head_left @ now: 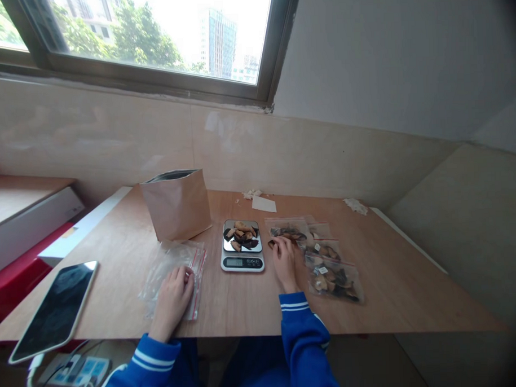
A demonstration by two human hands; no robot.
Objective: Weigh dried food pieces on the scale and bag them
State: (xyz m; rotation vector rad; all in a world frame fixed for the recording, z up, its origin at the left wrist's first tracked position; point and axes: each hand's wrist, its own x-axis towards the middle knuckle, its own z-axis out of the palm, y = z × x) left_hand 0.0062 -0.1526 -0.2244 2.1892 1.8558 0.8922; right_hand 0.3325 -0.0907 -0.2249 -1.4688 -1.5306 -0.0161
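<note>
A small kitchen scale stands mid-table with a heap of dried brown slices, dark-edged, on its mirror-like plate. Just right of it, my right hand pinches a similar dried slice above the tabletop. Beside that hand lie several clear zip bags of dried slices, some bearing small white labels. My left hand rests on a pile of clear zip bags with red seal strips. Its fingers are curled in, and whatever they may hold is hidden.
An open brown paper pouch stands upright behind the clear bags. A tablet with a charging cable lies at the left edge, above a power strip. White paper and crumpled tissue lie toward the wall.
</note>
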